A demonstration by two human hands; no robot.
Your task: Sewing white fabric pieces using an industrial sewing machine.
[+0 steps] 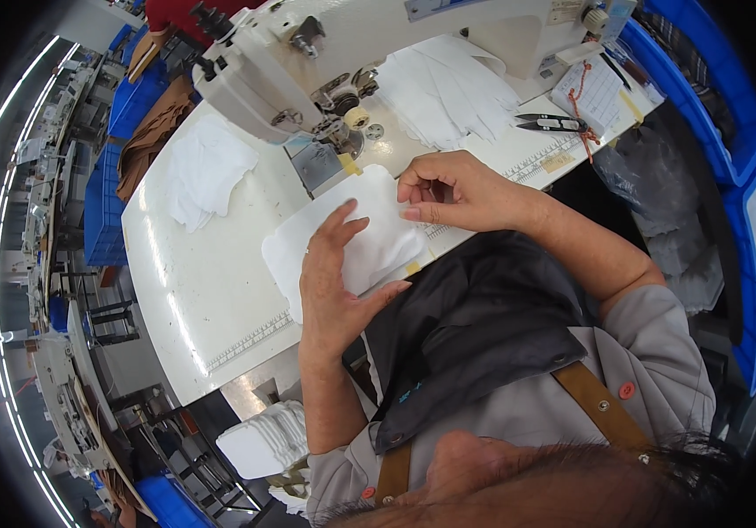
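Lying flat on the white sewing table near frame centre, the white fabric piece runs its long axis from lower left to upper right, its upper end pointing toward the sewing machine. The left hand rests open on it, fingers spread and pressing down. The right hand pinches the piece's right edge between thumb and curled fingers. Blue bins curve along the right rim; what they hold cannot be made out. A stack of white pieces sits at upper centre, another white heap at left, and thread snips lie at upper right. Bare tabletop stretches left of the piece and down to the table's lower-left edge.
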